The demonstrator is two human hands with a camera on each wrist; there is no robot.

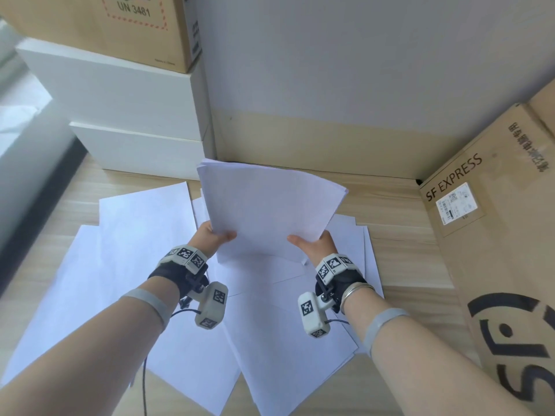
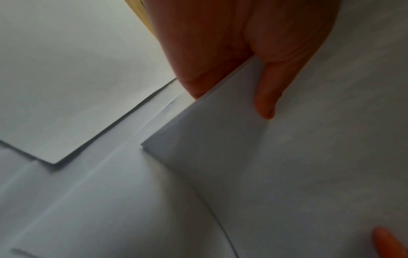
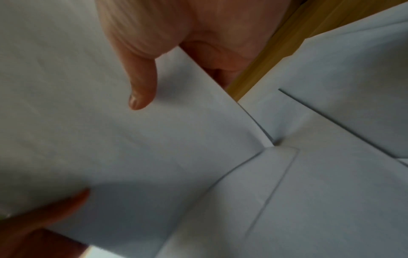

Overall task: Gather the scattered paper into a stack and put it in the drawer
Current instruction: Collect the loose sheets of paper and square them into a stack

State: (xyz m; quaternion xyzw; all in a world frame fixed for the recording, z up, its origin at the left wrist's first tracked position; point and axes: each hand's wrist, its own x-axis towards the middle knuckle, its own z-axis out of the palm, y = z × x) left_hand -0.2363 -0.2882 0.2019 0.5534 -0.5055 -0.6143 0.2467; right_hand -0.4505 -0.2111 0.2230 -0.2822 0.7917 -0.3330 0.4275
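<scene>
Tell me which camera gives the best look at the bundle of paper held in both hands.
The head view: it shows the whole held stack, gripped by the left hand and right hand. The left wrist view catches one corner under the thumb; the right wrist view shows another corner.

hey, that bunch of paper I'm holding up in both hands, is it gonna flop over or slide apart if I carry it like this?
The stack probably flops somewhat: it already bows between the left hand and right hand. Sheets may slip apart, since the far corner edges look slightly fanned. It is likely light, as each thumb pinches only the near edge.
</scene>
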